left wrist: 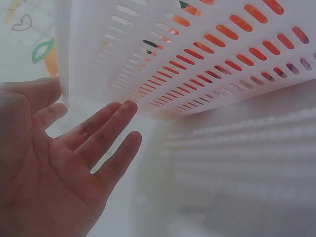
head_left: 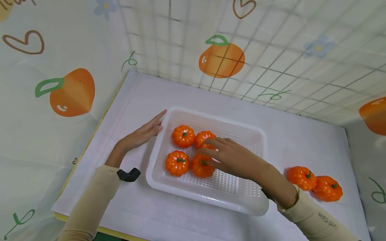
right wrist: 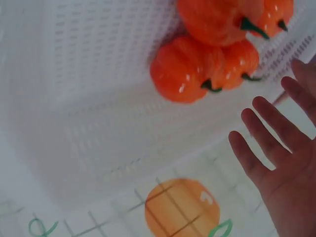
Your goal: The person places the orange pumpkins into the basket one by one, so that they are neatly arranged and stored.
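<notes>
A white plastic basket (head_left: 253,134) with slotted walls holds several small orange toy pumpkins (head_left: 178,163) with green stems, grouped toward its left half. My left hand (head_left: 141,135) is at the basket's left end, its fingers extended along the outer wall; in the left wrist view, that hand (left wrist: 74,158) has its palm turned up beside the slots. Over the pumpkins reaches my right hand (head_left: 235,157), partly hiding two of them. The right wrist view shows this hand (right wrist: 286,158) with spread fingers and nothing in its grasp, near a pumpkin (right wrist: 180,71).
Two more orange pumpkins (head_left: 301,178) lie side by side on the white tabletop (head_left: 181,214), right of the basket near my right forearm. A wire grid (head_left: 271,63) behind a printed sheet stands along the back edge, and printed sheeting (head_left: 24,134) covers the left side.
</notes>
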Available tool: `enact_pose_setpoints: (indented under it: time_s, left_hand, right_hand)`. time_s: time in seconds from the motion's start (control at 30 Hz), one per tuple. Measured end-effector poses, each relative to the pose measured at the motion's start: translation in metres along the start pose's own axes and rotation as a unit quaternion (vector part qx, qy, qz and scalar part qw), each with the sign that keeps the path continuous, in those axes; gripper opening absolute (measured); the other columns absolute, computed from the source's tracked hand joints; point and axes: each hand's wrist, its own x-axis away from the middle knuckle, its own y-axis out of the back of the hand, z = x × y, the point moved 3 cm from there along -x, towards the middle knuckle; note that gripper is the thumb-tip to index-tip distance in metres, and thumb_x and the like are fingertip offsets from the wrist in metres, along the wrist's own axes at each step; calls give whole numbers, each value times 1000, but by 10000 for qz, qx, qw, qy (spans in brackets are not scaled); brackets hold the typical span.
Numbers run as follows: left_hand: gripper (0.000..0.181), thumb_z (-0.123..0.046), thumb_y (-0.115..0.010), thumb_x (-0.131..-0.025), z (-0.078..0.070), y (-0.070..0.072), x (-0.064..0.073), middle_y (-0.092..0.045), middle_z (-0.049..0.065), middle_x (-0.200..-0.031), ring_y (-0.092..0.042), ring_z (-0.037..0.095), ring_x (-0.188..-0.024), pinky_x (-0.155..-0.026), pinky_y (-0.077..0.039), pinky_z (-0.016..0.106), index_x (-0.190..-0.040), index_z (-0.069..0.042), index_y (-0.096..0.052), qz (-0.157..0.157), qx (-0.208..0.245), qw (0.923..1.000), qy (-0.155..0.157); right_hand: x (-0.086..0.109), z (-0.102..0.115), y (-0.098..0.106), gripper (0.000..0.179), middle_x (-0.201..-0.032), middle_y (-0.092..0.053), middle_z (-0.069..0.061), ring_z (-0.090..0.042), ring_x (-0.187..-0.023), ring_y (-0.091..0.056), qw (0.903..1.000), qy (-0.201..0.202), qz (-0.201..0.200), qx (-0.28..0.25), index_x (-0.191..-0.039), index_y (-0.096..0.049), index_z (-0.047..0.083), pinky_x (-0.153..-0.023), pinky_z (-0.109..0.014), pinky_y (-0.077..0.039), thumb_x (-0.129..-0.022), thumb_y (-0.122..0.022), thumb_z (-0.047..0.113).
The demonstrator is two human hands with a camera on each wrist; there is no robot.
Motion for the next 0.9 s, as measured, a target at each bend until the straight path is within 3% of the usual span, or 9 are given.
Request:
enact_pose_setpoints:
  time_s: [0.2, 0.5, 0.63, 0.8, 0.9]
  left_hand:
    - [62, -27, -42, -109, 2, 1, 1, -28, 11, -160, -37, 29, -140, -115, -29, 52, -160, -40, -10, -24, 5, 10000, 23]
    - [62, -27, -42, -109, 0, 0, 0, -26, 11, -160, -37, 28, -140, -115, -28, 51, -160, -39, -9, 36, 28, 10000, -59]
    - [62, -26, -42, -109, 0, -1, 0, -25, 10, -160, -36, 28, -140, -115, -29, 51, -160, -37, -9, 29, 34, 10000, -88]
    - [62, -25, -41, -109, 0, 0, 0, -25, 9, -161, -36, 28, -141, -115, -30, 50, -160, -37, -9, 65, 44, 9999, -136]
    - [61, -26, -41, -109, 0, 0, 0, -25, 8, -161, -37, 27, -141, -115, -30, 51, -160, -38, -9, 44, 18, 9999, -103]
  right_hand:
    - [23, -21, 20, 48, -137, -55, -10, -32, -126, -50, 9970, -753, -129, -101, -134, -60, 21, -99, -55, -46, -89, -77, 21]
    - [97, -51, 32, 55, -133, -57, -15, -38, -120, -52, 9777, -1847, -993, 148, -131, -61, 13, -90, -61, -46, -80, -81, 7]
    - [136, -61, 28, 51, -133, -55, -18, -44, -119, -49, 9564, -2672, -1180, 74, -131, -61, 12, -90, -66, -42, -83, -78, 7]
    - [182, -71, 15, 44, -134, -50, -28, -52, -118, -43, 9166, -3865, -1013, -145, -131, -60, 8, -86, -76, -37, -89, -74, 12]
    - [207, -75, 5, 42, -132, -49, -32, -55, -115, -43, 8991, -4258, -981, -263, -130, -60, 4, -83, -77, -37, -91, -72, 15]
